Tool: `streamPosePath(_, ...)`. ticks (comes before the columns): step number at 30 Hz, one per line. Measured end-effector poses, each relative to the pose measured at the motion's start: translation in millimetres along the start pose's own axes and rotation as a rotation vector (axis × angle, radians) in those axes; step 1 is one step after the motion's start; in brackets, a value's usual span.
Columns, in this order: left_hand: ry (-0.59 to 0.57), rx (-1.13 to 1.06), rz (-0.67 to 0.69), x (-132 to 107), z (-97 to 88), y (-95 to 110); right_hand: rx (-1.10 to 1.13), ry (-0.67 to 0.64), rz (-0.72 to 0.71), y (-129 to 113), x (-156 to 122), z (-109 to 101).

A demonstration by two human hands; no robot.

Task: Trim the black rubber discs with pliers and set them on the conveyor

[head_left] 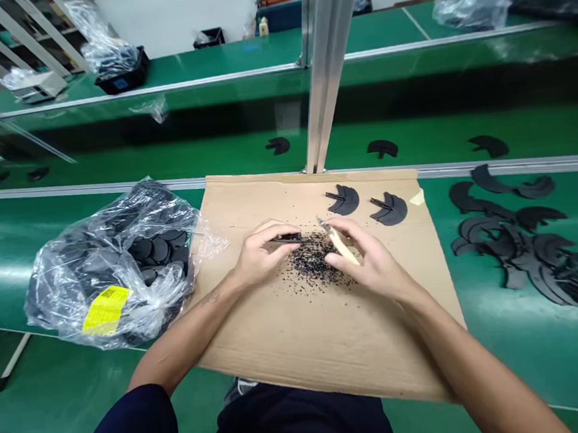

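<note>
My left hand pinches a small black plastic part between thumb and fingers, above the cardboard sheet. In my right hand is a pair of cutting pliers with pale yellow handles, its metal tip pointing up and left, apart from the part. Beneath and between both hands lies a scattered pile of tiny black bits. Two black curved pieces with thin stems, a left one and a right one, rest on the cardboard beyond my right hand.
A clear plastic bag of black discs with a yellow label stands at the left. Many curved black pieces are heaped on the green bench at the right. A metal post rises behind the cardboard. Several black pieces lie on the green surface beyond the rail.
</note>
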State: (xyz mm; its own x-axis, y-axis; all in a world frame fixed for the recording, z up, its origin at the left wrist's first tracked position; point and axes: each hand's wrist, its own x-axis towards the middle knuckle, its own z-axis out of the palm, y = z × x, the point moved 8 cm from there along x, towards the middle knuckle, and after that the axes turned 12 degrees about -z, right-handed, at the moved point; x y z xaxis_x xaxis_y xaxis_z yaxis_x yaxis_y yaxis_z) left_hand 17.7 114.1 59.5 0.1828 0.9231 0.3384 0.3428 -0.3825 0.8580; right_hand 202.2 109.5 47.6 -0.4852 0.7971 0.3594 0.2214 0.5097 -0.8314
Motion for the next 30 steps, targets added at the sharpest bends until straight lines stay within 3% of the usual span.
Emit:
streamPosePath(3,-0.032,-0.056,-0.03,-6.1,5.2,-10.0,-0.252,-0.081,-0.121,-4.3,-3.7,12.0)
streamPosePath(6,-0.069,-0.115,-0.09,-10.3,7.7,-18.7,-0.336,-0.109,-0.171,-3.4,-7.8,14.7)
streamPosePath(18,-0.185,-0.121,-0.116,-9.4,12.6,-26.4,-0.236,-0.165,-0.188,1.4,-10.4,10.1)
streamPosePath(26,-0.2,-0.157,0.0,-12.8,15.0,-18.5,-0.381,-0.213,-0.27,-6.4,-12.4,6.9)
streamPosePath(30,-0.205,-0.172,-0.031,-13.4,15.4,-20.7,-0.392,-0.199,-0.286,-10.0,-11.8,8.4)
